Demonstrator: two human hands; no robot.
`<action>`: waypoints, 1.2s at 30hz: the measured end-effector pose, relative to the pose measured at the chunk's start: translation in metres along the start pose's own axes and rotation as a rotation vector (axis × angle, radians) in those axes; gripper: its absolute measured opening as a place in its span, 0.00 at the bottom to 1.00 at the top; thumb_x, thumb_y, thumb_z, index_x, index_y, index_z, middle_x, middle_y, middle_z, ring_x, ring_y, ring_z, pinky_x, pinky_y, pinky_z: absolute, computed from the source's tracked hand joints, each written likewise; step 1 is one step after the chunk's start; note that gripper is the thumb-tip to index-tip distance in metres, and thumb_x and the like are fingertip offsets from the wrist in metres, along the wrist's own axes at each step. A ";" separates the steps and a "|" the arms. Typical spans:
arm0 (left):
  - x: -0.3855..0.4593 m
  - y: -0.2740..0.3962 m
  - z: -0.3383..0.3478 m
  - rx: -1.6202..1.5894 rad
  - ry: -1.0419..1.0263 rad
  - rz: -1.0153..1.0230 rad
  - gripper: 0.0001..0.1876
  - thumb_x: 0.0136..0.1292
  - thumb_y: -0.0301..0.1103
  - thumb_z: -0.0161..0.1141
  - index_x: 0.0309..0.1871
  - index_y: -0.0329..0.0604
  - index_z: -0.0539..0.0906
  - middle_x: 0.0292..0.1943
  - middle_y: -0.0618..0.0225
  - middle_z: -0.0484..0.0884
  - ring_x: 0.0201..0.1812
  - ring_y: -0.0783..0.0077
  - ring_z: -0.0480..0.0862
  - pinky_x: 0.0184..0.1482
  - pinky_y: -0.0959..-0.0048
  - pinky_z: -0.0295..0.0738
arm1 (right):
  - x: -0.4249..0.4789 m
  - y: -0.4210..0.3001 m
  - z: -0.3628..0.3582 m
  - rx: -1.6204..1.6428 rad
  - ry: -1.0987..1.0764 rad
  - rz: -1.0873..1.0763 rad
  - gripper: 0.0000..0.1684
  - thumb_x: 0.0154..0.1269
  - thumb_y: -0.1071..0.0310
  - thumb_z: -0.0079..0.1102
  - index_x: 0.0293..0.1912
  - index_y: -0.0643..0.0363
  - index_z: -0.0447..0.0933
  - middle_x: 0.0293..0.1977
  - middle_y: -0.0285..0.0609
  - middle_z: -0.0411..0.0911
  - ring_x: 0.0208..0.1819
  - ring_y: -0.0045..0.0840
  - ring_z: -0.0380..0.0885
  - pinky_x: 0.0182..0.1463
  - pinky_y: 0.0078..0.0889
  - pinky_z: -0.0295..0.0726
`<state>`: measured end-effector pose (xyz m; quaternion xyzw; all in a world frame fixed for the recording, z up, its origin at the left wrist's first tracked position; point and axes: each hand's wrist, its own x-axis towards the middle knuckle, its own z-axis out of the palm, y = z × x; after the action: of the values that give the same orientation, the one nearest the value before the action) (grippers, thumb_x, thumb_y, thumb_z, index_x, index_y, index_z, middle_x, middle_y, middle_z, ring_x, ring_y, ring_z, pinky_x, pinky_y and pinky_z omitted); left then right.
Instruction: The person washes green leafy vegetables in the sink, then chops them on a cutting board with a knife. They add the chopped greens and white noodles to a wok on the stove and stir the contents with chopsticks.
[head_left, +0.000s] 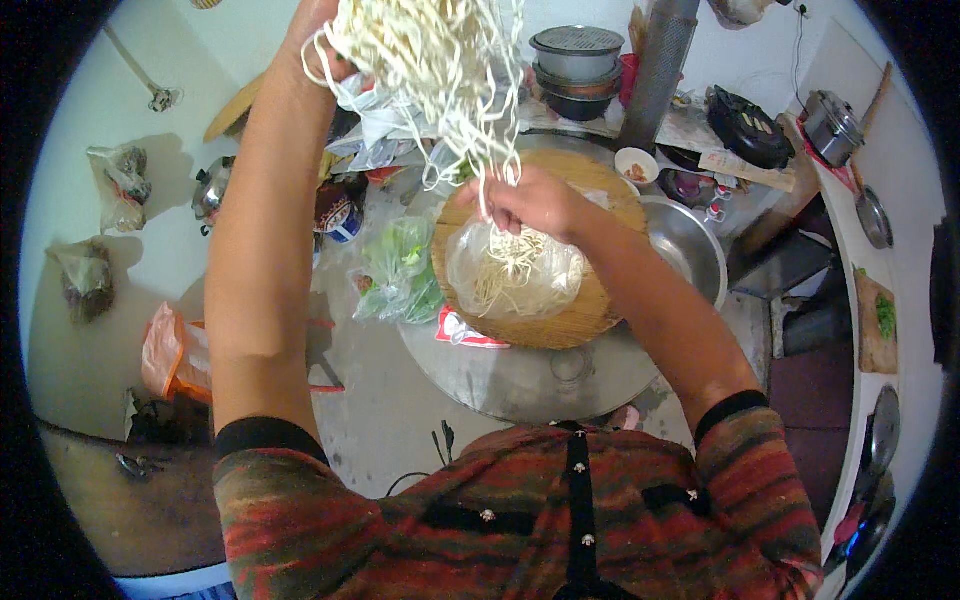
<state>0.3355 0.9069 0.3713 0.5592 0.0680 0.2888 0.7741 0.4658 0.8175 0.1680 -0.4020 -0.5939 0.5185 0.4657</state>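
My left hand (322, 45), partly hidden at the top edge, holds up a large bunch of pale noodles (427, 67). Strands hang from it towards my right hand (532, 202), whose bent fingers grip the lower ends. Below my right hand, more noodles (510, 259) lie on a clear plastic bag (469, 289). That bag rests on a round wooden chopping board (525, 334), which stands on a round metal tabletop (480, 382). A red and white packet (469, 334) sticks out from under the board's near left edge.
A bag of green vegetables (405, 270) lies left of the board. A large metal basin (694, 240) and a small bowl (637, 166) sit at its right. Stacked pots (577, 75) stand behind. A counter with a cutting board (874, 322) runs along the far right.
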 end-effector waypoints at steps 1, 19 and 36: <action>0.003 0.005 0.006 -0.031 -0.052 0.056 0.18 0.43 0.30 0.49 0.40 0.30 0.74 0.32 0.53 0.80 0.28 0.59 0.82 0.32 0.65 0.81 | 0.002 -0.009 -0.003 -0.011 0.027 -0.039 0.17 0.65 0.59 0.42 0.41 0.61 0.74 0.20 0.31 0.70 0.17 0.12 0.64 0.21 0.15 0.64; 0.002 0.008 0.149 -0.233 -0.377 0.246 0.19 0.51 0.35 0.50 0.44 0.31 0.74 0.37 0.56 0.80 0.35 0.65 0.81 0.40 0.69 0.78 | -0.160 -0.216 -0.041 0.280 0.402 -0.335 0.15 0.67 0.61 0.39 0.44 0.61 0.67 0.40 0.42 0.72 0.38 0.28 0.76 0.27 0.22 0.73; -0.152 -0.203 0.573 -0.371 -0.956 0.879 0.15 0.46 0.23 0.66 0.37 0.36 0.73 0.37 0.58 0.74 0.40 0.64 0.75 0.45 0.70 0.69 | -0.658 -0.268 0.147 0.200 1.701 -0.444 0.20 0.63 0.57 0.46 0.43 0.65 0.69 0.31 0.48 0.77 0.27 0.28 0.78 0.29 0.27 0.79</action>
<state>0.5309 0.3116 0.3640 0.4592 -0.5663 0.3045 0.6129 0.4848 0.1128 0.3396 -0.4845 -0.0627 -0.0088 0.8725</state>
